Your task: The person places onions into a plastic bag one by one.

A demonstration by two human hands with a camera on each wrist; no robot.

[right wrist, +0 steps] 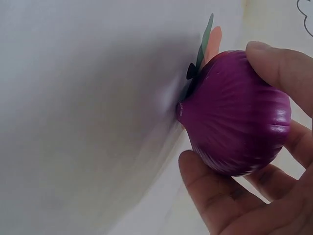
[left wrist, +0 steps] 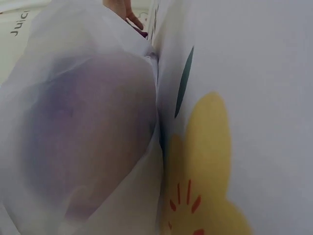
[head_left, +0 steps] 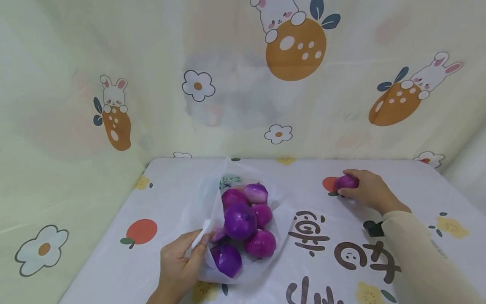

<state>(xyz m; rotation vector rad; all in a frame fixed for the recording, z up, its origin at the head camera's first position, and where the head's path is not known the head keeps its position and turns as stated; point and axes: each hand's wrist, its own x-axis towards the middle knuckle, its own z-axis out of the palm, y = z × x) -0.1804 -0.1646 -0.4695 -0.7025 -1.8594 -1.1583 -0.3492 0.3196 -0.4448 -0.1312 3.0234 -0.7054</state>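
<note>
At the back right of the table, my right hand (head_left: pixel 370 190) grips a purple onion (head_left: pixel 346 182) between thumb and fingers. In the right wrist view the onion (right wrist: pixel 239 115) looks glossy and ribbed, its pointed tip close to the tablecloth. My left hand (head_left: pixel 180 261) pinches the rim of a thin white plastic bag (head_left: pixel 206 202) near the table's middle. Several more purple onions (head_left: pixel 241 220) lie in the bag, whose mouth gapes towards me. Through the bag's cloudy side, an onion (left wrist: pixel 93 132) shows as a blurred purple shape in the left wrist view.
A white tablecloth (head_left: pixel 171 185) with printed fruit, flowers and dark lettering covers the table. Behind it hangs a pale curtain (head_left: pixel 235 114) printed with rabbits. A small black object (head_left: pixel 373 228) shows beside the right sleeve (head_left: pixel 417 253).
</note>
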